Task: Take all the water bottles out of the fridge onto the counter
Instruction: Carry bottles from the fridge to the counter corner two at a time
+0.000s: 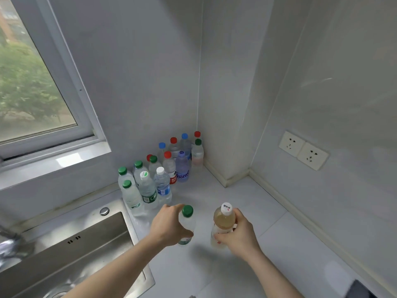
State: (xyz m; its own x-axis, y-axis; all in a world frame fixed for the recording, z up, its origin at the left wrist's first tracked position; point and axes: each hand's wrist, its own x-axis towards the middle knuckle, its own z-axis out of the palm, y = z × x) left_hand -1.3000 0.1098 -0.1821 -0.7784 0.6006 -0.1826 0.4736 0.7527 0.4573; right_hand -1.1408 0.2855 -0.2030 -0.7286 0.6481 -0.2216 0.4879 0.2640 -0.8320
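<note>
Water bottles, two of them, are in our grip above the tabletop (268, 233), just in front of the cluster of bottles (163, 171) already standing in the corner under the window (36, 82). Our left hand (166, 225) wraps around a clear green-capped bottle (187, 224), and our right hand (238, 233) wraps around a white-capped bottle (223, 222) that holds a pale amber drink. Both are upright, on the near side of the cluster and to the right of the sink (71, 250); whether their bases touch the surface yet we cannot tell. We judge this to be the setting-down step of one more trip. The fridge is out of view, so we cannot say how many remain. Next, we need to lower both onto bare surface just beside the cluster without knocking the nearest standing bottles, let go only once each stands steady, then turn back to the fridge. Crowding the front row risks toppling several at once.
</note>
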